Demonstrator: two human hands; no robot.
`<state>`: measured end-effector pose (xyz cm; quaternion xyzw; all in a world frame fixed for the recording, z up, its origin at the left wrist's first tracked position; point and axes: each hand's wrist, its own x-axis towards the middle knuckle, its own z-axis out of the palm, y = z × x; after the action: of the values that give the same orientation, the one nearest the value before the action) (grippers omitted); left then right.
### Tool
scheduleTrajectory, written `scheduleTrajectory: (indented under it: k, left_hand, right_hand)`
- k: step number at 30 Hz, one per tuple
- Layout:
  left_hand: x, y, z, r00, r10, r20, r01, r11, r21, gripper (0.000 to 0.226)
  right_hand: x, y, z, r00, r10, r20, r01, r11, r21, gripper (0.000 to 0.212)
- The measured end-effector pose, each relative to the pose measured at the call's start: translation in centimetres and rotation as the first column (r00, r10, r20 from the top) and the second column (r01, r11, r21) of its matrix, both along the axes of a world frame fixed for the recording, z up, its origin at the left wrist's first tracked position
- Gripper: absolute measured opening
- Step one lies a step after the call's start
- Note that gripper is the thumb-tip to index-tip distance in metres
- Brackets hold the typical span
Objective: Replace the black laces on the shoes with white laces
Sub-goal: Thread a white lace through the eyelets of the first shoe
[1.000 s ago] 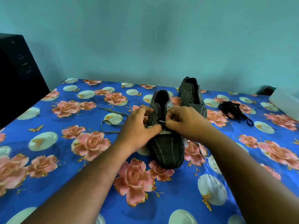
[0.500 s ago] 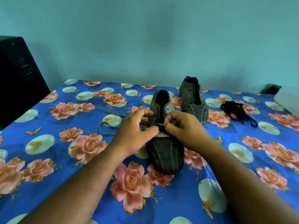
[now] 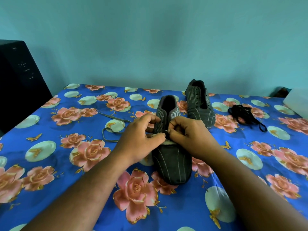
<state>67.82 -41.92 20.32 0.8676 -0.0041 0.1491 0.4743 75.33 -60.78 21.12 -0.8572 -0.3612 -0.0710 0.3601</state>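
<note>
So from the head cam, you've got the near shoe [image 3: 171, 157] sitting toe-toward-you on the blue flowery cloth [image 3: 50, 164], and both your hands are right on its eyelet area. Your left hand [image 3: 141, 140] has its fingers curled over the left flap, thumb and forefinger pressed against the pale lace [image 3: 170, 143] where it crosses the shoe. Your right hand [image 3: 188, 135] is curled up tight too, pinching the tip of that lace just above the crossing bar, right next to your left thumb. The loose end of the lace trails off to the left of the shoe, looping over the cloth near a white spot. The second shoe [image 3: 198, 102] is further back and a bit to the right, eyelets bare, heel toward the teal wall [image 3: 150, 39]. The black laces [image 3: 245, 114] are bunched in a pile to the right of it, well apart from your hands. A dark box [image 3: 18, 80] sits at the left edge, and something white [image 3: 296, 100] pokes in at the far right.
</note>
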Motion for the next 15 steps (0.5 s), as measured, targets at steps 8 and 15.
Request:
scheduleTrajectory:
  k: [8, 15]
  left_hand:
    - [0.5, 1.5, 0.0, 0.996, -0.056, 0.062, 0.053, 0.997, 0.055, 0.026]
    - [0.8, 1.2, -0.3, 0.976, -0.039, 0.215, 0.011, 0.991, 0.133, 0.019]
  right_hand:
    - [0.2, -0.1, -0.3, 0.998, -0.001, -0.07, 0.001, 1.0, 0.007, 0.009]
    - [0.2, -0.1, -0.4, 0.995, 0.026, -0.096, -0.024, 0.999, 0.022, 0.007]
